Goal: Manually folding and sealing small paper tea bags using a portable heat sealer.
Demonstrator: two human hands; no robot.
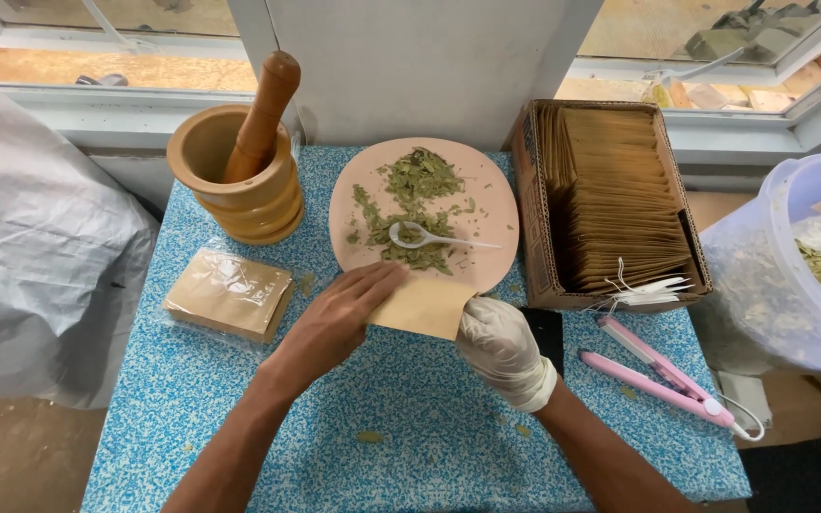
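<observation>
1. The left hand (334, 318) is bare and lies flat on the near left part of a small tan paper sachet (423, 306). Its fingers (377, 280) are stretched out nearly straight, pressing on the paper rather than closed round it.
2. The right hand (504, 350) wears a white glove. Its fingers (477, 313) are curled shut on the sachet's right edge, pinching it.
3. The sachet sits between the two hands, just off the near rim of the round pinkish plate (496, 204), above the blue speckled table (410, 427). Its long axis runs left to right, tilted slightly down toward the gloved hand. Both hands touch it; the left covers more of it, the right holds its end.
4. On the plate lie dried green leaves (415, 204) and a white plastic spoon (425, 237), bowl to the left, just beyond the sachet and nearest the left fingertips.
5. To the right stands a cardboard box (529, 190) packed with upright tan sachets; near it lies a pink heat-sealing tong (658, 375).
6. To the left are a wooden mortar (239, 185) with its pestle (263, 114) leaning inside, and a clear-wrapped bundle of sachets (230, 294).
</observation>
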